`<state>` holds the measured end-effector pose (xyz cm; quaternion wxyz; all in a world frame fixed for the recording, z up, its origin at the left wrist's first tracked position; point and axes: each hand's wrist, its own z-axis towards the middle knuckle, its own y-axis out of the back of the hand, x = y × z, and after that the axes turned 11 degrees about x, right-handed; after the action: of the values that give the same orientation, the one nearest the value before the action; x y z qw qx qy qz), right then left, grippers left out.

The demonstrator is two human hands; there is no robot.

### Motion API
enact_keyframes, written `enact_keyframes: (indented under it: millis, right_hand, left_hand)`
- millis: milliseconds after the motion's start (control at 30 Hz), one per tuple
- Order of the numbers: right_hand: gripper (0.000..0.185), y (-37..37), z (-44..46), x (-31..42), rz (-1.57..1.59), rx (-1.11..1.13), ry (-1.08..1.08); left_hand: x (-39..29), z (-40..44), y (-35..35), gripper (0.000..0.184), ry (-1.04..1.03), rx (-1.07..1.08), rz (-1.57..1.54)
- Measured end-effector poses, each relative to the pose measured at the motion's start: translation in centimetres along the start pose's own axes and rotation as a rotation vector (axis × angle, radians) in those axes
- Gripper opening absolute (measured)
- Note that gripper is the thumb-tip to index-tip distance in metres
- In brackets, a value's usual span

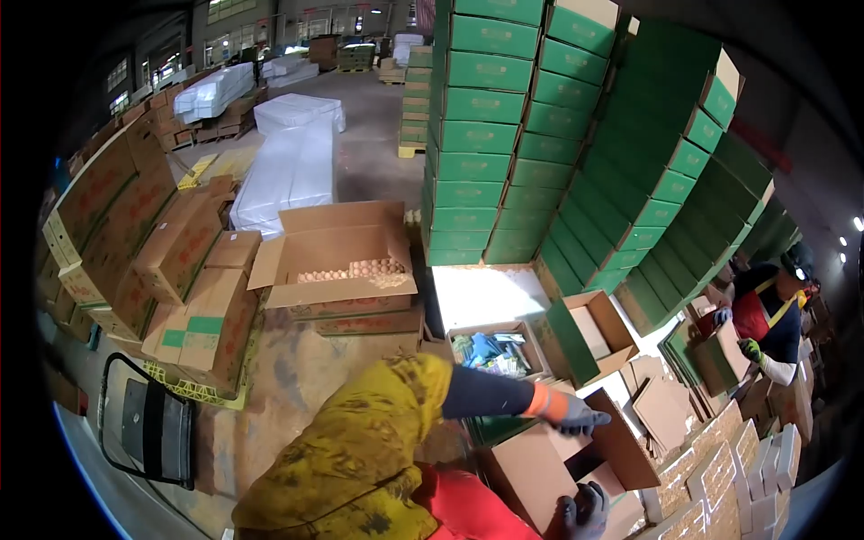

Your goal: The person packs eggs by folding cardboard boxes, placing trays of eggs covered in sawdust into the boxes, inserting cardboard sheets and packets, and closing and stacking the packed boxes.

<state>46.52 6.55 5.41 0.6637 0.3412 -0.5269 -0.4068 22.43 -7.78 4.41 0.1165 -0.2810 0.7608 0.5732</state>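
An opened cardboard box with raised flaps stands in front of me at the lower right. My left hand, in a grey glove with an orange cuff, reaches across above its opening. The fingers are stretched out near the far flap; contact with the flap cannot be made out. Down at the box's near side, my right hand is curled round the cardboard edge, also gloved. The box's interior is dark and mostly hidden. Just beyond it sits an open carton of blue and green packets.
Tall stacks of green boxes rise ahead. An open green-sided box and cardboard pieces lie on the white worktable. A co-worker handles a box at right. An egg carton box and a hand cart stand left.
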Motion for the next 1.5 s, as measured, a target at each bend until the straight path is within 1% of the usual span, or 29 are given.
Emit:
enact_keyframes:
  millis: [100, 133, 167, 200, 267, 300, 333, 400, 433, 467, 500, 533, 600, 633, 667, 733, 767, 800, 867, 933, 1000, 1067, 1133, 1167, 1200, 1267, 1333, 1433, 1500]
  right_hand:
    - [0.043, 4.2, 4.1, 3.4, -0.63, -0.019, 0.104]
    - [0.044, 6.4, 6.5, 5.1, -0.443, -0.316, 0.248]
    - [0.08, 4.4, 5.6, 0.3, -0.483, -0.14, -0.029]
    - [0.081, 4.9, 7.2, -0.8, -0.41, -0.32, -0.08]
    - [0.08, 3.5, 5.9, -4.0, -0.525, -0.133, -0.126]
    - [0.073, 3.2, 4.6, -4.9, -0.534, -0.102, -0.021]
    - [0.067, 2.8, 3.2, -5.7, -0.54, -0.072, 0.084]
    - [0.055, 2.3, 0.3, -7.0, -0.546, -0.01, 0.295]
    - [0.049, 2.6, -0.3, -6.5, -0.546, 0.02, 0.4]
    - [0.046, 2.3, -1.3, -5.2, 0.181, 0.188, -0.113]
    - [0.044, 2.3, -1.7, -3.1, 0.911, -0.098, -0.621]
    - [0.046, 3.7, -0.7, -1.9, 0.791, -0.268, -0.658]
    - [0.049, 3.2, -1.2, -3.6, 1.044, -0.374, -0.89]
    - [0.052, 3.7, -0.9, -5.1, 1.303, -0.319, -0.858]
    - [0.055, 4.7, -0.4, -6.6, 1.647, -0.208, -0.825]
    - [0.061, 7.2, 3.4, -7.7, 2.076, 0.116, -0.657]
    - [0.064, 8.1, 5.3, -6.9, 1.99, 0.101, -0.523]
    - [0.061, 8.1, 4.8, -7.5, 1.421, -0.099, -0.372]
    - [0.045, 8.4, 6.5, -8.4, 0.389, -0.093, -0.092]
    - [0.04, 5.0, 5.1, -9.7, 0.083, 0.107, -0.088]
    - [0.035, 1.8, 3.1, -11.7, 0.096, 0.172, -0.074]
    - [0.052, 0.3, 2.6, -12.7, 0.185, 0.142, -0.124]
    - [0.067, 0.1, -1.5, -12.8, 0.395, -0.136, -0.284]
    - [0.075, 0.4, -3.1, -13.4, 0.496, -0.268, -0.328]
    - [0.092, 1.0, -6.1, -14.4, 0.235, -0.458, -0.504]
    - [0.085, 0.0, -13.0, -18.1, 0.271, -1.176, -1.016]
    - [0.072, -4.4, -22.8, -25.1, 0.302, -1.685, -1.276]
    - [0.071, -9.5, -28.3, -29.6, 0.632, -1.771, -1.199]
    - [0.079, -11.8, -29.0, -31.5, 0.823, -1.879, -1.1]
  left_hand:
    - [-1.6, 0.0, -5.0, 0.044, 0.179, -0.559, 0.167]
    - [-2.4, 0.0, -6.2, 0.044, 0.249, -0.656, 0.233]
    - [-4.2, -1.4, -4.9, 0.055, 0.311, -0.428, 0.059]
    - [-4.2, -1.5, -4.7, 0.061, 0.272, -0.675, 0.077]
    - [-4.0, -1.7, -4.6, 0.072, 0.185, -1.169, 0.115]
    - [-4.2, -2.7, -3.8, 0.083, 0.196, -1.127, 0.063]
    - [-4.0, -1.8, -4.0, 0.086, 0.214, -1.274, 0.015]
    - [-3.0, -1.0, -3.8, 0.087, 0.438, -1.033, -0.144]
    - [-2.3, -0.6, -4.8, 0.087, 0.561, -0.686, -0.384]
    - [-0.5, 0.3, -4.4, 0.083, 0.608, -0.423, -0.456]
    - [-0.2, 0.6, -3.8, 0.074, 0.597, -0.405, -0.361]
    - [-0.3, 0.3, -3.0, 0.066, 0.584, -0.387, -0.267]
    - [-1.8, -1.3, -0.8, 0.065, 0.449, -0.434, -0.181]
    - [-3.0, -1.9, 0.4, 0.065, 0.38, -0.457, -0.14]
    - [-4.3, -1.6, 0.2, 0.059, 0.321, -0.701, 0.063]
    - [-2.8, 0.5, -0.1, 0.054, 0.187, -0.785, 0.127]
    - [0.0, 1.2, 0.9, 0.052, 0.113, -0.709, 0.095]
    - [4.2, 2.6, 1.9, 0.05, 0.095, -0.61, 0.057]
    - [9.9, 6.1, 2.6, 0.046, 0.079, -0.479, 0.031]
    - [13.1, 8.4, 2.3, 0.042, 0.068, -0.407, 0.056]
    - [15.4, 10.3, 2.2, 0.039, 0.013, -0.377, 0.182]
    - [17.6, 13.1, 2.8, 0.036, -0.113, -0.392, 0.381]
    - [18.7, 15.8, 2.9, 0.034, -0.194, -0.358, 0.427]
    - [17.9, 15.6, 3.5, 0.035, -0.04, -0.185, 0.204]
    - [17.0, 15.4, 4.2, 0.036, 0.146, -0.049, 0.006]
    - [14.6, 15.4, 4.5, 0.036, 0.112, -0.093, 0.078]
    - [14.0, 14.5, 3.0, 0.037, 0.099, -0.15, 0.09]
    - [18.0, 16.2, 0.0, 0.038, 0.153, -0.196, -0.078]
    - [15.7, 15.1, 0.6, 0.038, 0.144, -0.185, -0.017]
